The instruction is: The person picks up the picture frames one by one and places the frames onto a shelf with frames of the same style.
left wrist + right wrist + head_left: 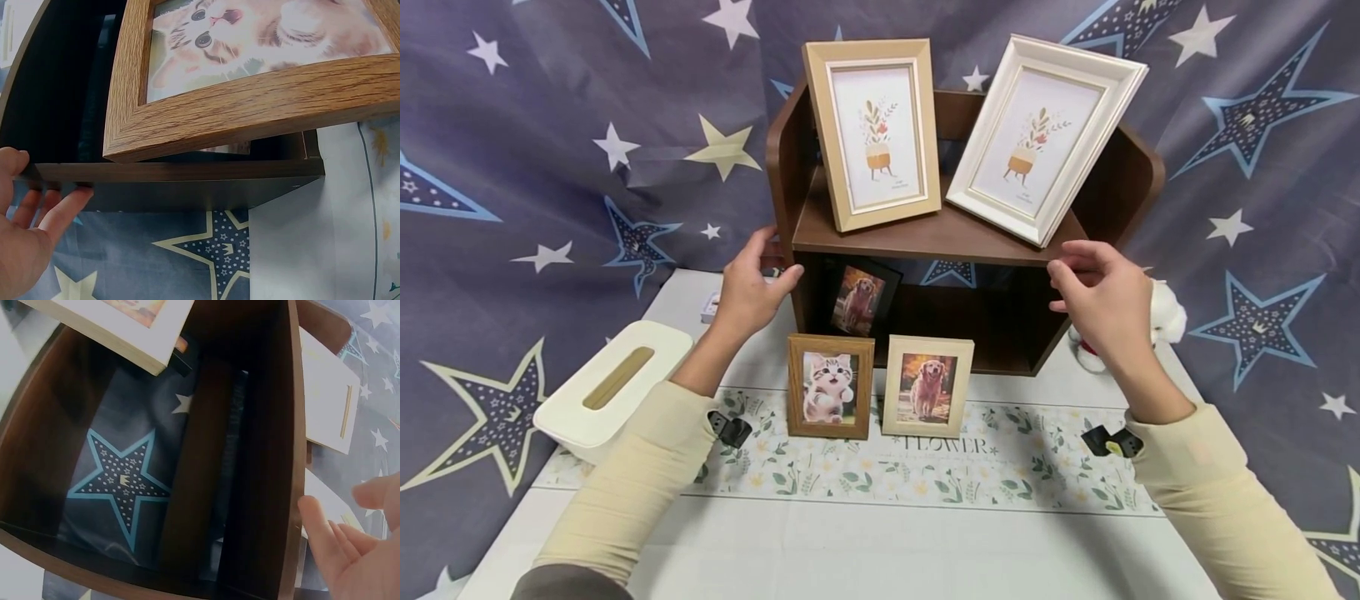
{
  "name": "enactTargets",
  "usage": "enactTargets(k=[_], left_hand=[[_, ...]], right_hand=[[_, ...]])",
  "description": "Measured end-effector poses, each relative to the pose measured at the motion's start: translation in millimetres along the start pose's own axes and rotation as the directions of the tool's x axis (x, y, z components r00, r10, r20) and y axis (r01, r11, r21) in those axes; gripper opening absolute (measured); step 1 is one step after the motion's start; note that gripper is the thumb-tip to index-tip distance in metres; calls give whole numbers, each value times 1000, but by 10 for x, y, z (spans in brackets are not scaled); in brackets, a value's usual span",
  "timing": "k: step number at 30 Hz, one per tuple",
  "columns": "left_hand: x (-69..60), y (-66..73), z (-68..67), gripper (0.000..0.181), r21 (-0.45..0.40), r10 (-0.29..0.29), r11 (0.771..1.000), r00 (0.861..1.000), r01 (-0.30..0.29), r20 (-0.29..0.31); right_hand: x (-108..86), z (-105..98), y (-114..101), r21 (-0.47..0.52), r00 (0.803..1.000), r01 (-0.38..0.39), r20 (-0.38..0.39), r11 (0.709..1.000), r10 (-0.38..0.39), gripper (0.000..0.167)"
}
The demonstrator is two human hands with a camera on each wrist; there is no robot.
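Note:
A dark brown two-tier shelf (917, 237) stands on the table. My left hand (751, 287) grips its left side panel (169, 172), thumb on one face and fingers on the other. My right hand (1105, 292) is at the right end of the middle board (297, 456), a fingertip at its front edge, the other fingers loosely bent. On top lean a tan picture frame (842, 208) and a tilted white picture frame (1052, 212), both with plant prints. A black picture frame (891, 287) with a dog photo leans inside the lower compartment, at its left.
In front of the shelf stand a brown wooden frame (830, 429) with a kitten picture and a cream frame (925, 429) with a dog picture. A white tissue box (655, 342) is at left. Behind my right hand is a white plush toy (1167, 312). A floral runner (880, 479) crosses the table.

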State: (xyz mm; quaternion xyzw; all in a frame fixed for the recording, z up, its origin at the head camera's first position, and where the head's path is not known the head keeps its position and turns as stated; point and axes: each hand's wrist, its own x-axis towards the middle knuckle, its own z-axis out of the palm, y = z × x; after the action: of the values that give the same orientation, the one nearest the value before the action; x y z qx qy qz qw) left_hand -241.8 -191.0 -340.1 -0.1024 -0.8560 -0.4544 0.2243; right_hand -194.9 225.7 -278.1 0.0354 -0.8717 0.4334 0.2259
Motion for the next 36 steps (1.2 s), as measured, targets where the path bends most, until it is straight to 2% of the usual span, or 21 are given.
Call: enactTargets(k=[7,14,20,26,32,36], left_hand=[[7,13,0,60,10,-1,1000,1000,1,2],[2,12,3,61,4,-1,1000,1000,1,2],[-3,11,0,61,10,2,1000,1000,-2,1],[-3,11,1,61,7,1,1000,1000,-1,-2],[-2,4,2,61,5,3,1000,1000,-3,2],[1,3,3,60,10,0,1000,1000,0,0]], right_hand=[[-135,57,84,12,997,45,58,999,-45,34],[-266,147,204,48,992,52,112,998,-57,31],[-345,219,290,28,988,57,144,998,-61,30],[-405,303,348,78,982,43,181,996,-57,28],[-485,395,391,38,973,35,227,999,-42,28],[-542,464,409,46,961,12,275,999,-24,28]])
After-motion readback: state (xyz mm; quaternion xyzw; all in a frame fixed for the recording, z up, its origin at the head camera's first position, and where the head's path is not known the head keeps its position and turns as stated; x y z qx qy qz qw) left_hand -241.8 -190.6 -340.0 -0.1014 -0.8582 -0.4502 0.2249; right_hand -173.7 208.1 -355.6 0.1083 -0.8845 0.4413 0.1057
